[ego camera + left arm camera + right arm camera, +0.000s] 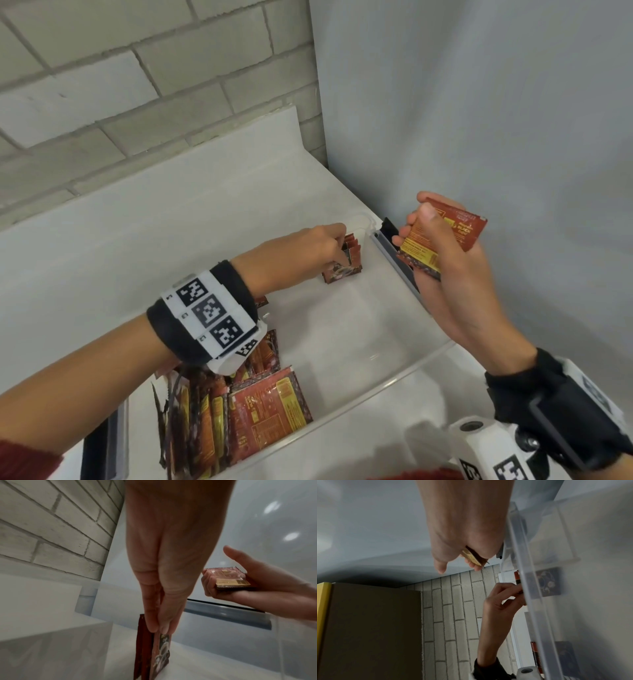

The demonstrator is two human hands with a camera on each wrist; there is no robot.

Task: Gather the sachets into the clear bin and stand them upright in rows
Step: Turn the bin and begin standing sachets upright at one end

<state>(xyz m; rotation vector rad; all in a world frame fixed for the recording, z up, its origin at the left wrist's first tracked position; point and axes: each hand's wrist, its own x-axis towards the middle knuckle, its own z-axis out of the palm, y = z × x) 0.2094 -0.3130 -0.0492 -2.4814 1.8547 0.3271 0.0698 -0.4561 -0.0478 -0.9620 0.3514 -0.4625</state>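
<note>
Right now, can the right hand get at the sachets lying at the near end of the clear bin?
Probably yes, but not to grasp. The bin is open on top and nothing lies between, yet the right hand already holds sachets. The near pile sits under the left forearm.

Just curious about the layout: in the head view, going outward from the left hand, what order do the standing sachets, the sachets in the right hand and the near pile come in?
1. Standing sachets, at its fingertips.
2. Held sachets, right.
3. Near pile, bin's near end.
</note>
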